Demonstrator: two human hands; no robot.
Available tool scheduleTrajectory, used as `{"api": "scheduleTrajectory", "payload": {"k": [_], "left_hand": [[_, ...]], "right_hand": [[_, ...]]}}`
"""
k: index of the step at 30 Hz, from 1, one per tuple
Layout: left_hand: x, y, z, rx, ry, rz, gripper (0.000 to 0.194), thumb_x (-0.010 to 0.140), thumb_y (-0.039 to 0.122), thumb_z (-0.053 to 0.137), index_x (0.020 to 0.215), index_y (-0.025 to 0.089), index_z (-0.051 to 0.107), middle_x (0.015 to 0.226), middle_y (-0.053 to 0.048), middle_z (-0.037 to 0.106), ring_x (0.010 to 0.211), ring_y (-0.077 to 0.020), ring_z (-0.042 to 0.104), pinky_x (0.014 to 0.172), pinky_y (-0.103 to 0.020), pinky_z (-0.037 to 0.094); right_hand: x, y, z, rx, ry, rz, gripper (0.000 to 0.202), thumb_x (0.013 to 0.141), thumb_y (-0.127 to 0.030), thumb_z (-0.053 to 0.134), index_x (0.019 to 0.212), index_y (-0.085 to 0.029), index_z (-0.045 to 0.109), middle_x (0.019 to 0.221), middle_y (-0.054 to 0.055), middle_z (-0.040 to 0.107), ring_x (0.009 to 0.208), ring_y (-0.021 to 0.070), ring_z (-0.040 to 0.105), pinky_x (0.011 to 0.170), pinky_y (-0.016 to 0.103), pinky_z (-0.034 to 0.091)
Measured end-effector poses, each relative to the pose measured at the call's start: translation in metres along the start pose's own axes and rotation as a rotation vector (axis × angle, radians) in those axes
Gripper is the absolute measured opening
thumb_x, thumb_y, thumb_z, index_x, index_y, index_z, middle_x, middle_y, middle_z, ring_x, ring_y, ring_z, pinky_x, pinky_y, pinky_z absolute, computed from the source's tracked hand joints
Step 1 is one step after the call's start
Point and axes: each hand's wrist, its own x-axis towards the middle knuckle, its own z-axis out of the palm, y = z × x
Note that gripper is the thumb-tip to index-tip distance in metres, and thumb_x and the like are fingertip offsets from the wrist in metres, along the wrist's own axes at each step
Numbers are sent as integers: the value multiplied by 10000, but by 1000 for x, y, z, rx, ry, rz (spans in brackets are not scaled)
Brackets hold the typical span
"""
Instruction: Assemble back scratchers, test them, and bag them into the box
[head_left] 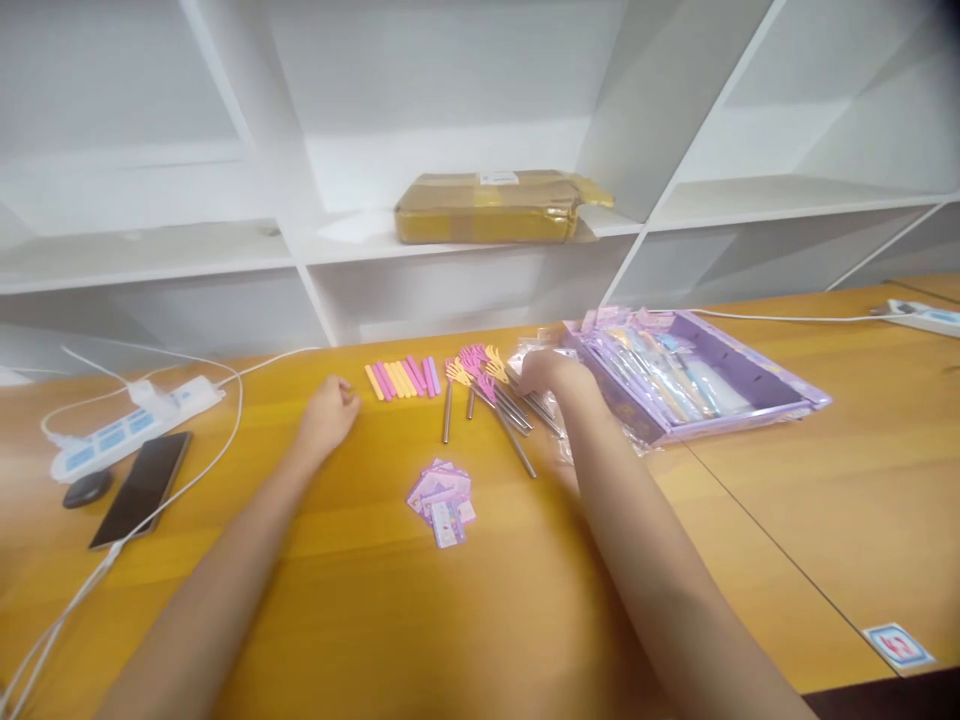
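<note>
My left hand [328,414] rests on the table with its fingers curled, left of a row of pink, yellow and purple sticks [405,379]; what it holds, if anything, is hidden. My right hand [553,372] reaches over clear plastic wrappers [529,350] beside the purple box, its fingers hidden behind the wrist. Between the hands lie several metal rods with pink and yellow hand-shaped ends [486,385]. A loose pile of small purple cards [442,500] lies nearer to me. The purple box [772,408] holds packaged items in clear bags [660,375].
On the left are a white power strip [135,430], a black phone [142,488], a dark mouse [88,488] and white cables. A taped cardboard box [487,210] sits on the shelf behind. A sticker [898,645] marks the front right.
</note>
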Motion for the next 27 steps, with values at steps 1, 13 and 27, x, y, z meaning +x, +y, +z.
{"api": "scheduleTrajectory", "payload": {"k": [1, 13, 27], "left_hand": [[14, 3, 5, 32, 33, -34, 207, 880, 273, 638, 1075, 206, 627, 1075, -127, 711, 1088, -325, 655, 1000, -434, 471], [35, 3, 48, 214, 141, -111, 352, 941, 538, 630, 1096, 223, 625, 1176, -138, 725, 1278, -365, 559, 1074, -501, 407], [36, 2, 51, 225, 192, -150, 256, 946, 373, 579, 1138, 203, 579, 1284, -162, 678, 1287, -373, 547, 1066, -502, 438]], "right_hand": [[-1, -1, 0, -22, -8, 13, 449, 696, -359, 901, 1080, -154, 794, 1065, 164, 766, 1070, 304, 717, 912, 368, 575], [-13, -20, 2, -92, -60, 26, 248, 663, -176, 812, 906, -139, 785, 935, 194, 743, 990, 381, 731, 871, 454, 578], [-62, 1, -42, 74, -42, 79, 231, 869, -322, 689, 692, -174, 684, 684, 148, 665, 752, 310, 694, 783, 432, 530]]}}
